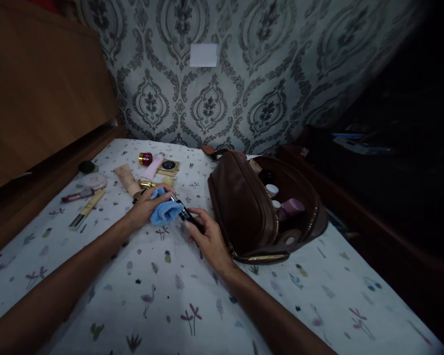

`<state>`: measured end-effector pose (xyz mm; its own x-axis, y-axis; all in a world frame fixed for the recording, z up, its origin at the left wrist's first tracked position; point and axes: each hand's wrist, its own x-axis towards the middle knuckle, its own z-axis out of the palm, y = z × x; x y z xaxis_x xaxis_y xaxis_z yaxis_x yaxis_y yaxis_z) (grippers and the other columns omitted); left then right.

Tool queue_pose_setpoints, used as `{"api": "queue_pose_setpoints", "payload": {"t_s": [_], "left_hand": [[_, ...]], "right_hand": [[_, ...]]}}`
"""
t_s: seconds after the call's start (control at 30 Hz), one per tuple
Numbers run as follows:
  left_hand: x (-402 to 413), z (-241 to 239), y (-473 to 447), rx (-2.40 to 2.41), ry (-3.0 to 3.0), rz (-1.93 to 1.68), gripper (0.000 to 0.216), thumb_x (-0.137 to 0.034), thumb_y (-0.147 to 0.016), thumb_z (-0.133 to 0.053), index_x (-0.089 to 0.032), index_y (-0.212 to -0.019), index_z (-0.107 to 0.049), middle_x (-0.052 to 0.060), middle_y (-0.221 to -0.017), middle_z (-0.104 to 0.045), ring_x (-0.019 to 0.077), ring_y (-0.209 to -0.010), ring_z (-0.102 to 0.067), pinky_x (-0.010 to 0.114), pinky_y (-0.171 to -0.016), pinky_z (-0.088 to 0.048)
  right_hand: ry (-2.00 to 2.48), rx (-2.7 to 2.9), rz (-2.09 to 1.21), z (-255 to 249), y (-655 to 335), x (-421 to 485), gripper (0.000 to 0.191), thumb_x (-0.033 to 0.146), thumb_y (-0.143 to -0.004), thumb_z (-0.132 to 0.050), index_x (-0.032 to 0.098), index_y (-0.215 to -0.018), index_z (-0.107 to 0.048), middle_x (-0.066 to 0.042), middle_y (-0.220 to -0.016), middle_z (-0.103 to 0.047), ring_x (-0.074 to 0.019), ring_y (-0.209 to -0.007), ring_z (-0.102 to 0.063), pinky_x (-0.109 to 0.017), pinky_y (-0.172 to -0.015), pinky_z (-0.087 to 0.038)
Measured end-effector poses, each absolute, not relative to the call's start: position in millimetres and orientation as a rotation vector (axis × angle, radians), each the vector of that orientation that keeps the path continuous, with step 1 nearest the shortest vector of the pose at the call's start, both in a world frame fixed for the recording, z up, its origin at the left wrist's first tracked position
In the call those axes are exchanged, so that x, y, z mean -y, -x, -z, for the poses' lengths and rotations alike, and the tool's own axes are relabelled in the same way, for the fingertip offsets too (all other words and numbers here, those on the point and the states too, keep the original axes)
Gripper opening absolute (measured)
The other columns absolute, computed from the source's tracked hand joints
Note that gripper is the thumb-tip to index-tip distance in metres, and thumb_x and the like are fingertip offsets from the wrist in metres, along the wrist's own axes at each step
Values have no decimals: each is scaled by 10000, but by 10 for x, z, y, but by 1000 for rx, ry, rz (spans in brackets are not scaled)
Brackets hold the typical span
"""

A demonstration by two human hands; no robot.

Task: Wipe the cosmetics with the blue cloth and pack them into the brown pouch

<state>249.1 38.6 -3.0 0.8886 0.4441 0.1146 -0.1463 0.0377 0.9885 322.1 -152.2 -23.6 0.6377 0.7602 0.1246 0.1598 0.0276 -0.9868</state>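
My left hand (143, 209) is closed on a crumpled light-blue cloth (166, 211). The cloth lies against a slim black cosmetic tube (187, 215) with a silvery end. Around the tube's lower part, the fingers of my right hand (208, 236) are wrapped. The tube slants between both hands, and its exact kind I cannot make out. Just right of my right hand stands an open brown toiletry bag (240, 202), with white-capped containers (272, 190) and a purple-pink bottle (293, 207) inside. Behind my left hand lie a beige squeeze tube (126, 178) and a gold tube (147, 184).
Further back sit a red jar (145, 159), a pink tube (153, 166) and a compact (168, 166). At left lie a round clear case (94, 181), a lip gloss (77, 195) and a yellowish tube (88, 209). A wooden cabinet (48, 93) borders the printed sheet (177, 296).
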Motion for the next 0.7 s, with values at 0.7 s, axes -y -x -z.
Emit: {"api": "queue_pose_setpoints", "payload": {"t_s": [0.7], "left_hand": [[-188, -92, -2462, -164, -1891, -539, 392, -529, -903, -538, -170, -746, -554, -29, -692, -505, 126, -670, -471, 235, -638, -384]], "right_hand": [[1081, 484, -1193, 151, -3185, 1504, 450, 616, -718, -704, 195, -749, -548, 26, -539, -581, -61, -374, -363, -216, -379, -197]]}}
